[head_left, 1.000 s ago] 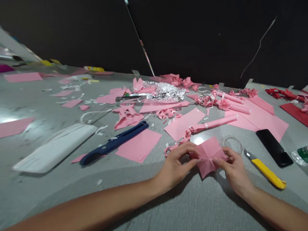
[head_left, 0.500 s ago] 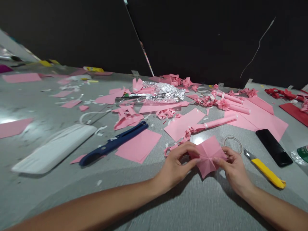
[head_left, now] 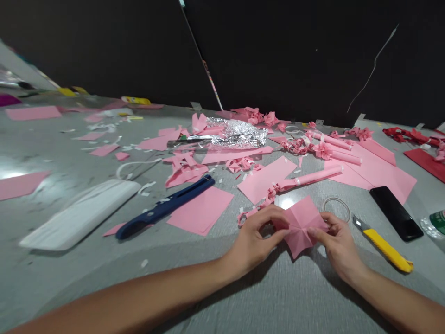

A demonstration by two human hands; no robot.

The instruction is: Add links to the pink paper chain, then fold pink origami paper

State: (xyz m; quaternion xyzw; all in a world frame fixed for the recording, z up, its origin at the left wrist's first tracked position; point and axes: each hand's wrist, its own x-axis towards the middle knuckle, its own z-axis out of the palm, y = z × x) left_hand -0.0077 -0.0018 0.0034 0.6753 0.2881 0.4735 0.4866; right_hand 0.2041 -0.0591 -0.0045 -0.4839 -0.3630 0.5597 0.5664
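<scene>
A small piece of pink paper (head_left: 301,222), creased in lines that meet at its centre, is held between my two hands just above the grey table (head_left: 222,297). My left hand (head_left: 259,234) pinches its left edge between thumb and fingers. On the opposite edge, my right hand (head_left: 335,241) grips with the thumb on top and fingers behind. Close beyond the paper lies a rolled pink paper stick (head_left: 313,177) with folded paper along its end. A clear ring of tape (head_left: 336,208) and a yellow utility knife (head_left: 387,250) rest to the right of my right hand.
Left of my hands are navy scissors (head_left: 163,211), pink sheets (head_left: 201,211) and a white flat-sided object (head_left: 81,215). A black phone (head_left: 395,213) and a bottle (head_left: 436,222) stand at the right. Crumpled clear plastic (head_left: 239,132) and pink scraps lie before the dark panel (head_left: 278,55).
</scene>
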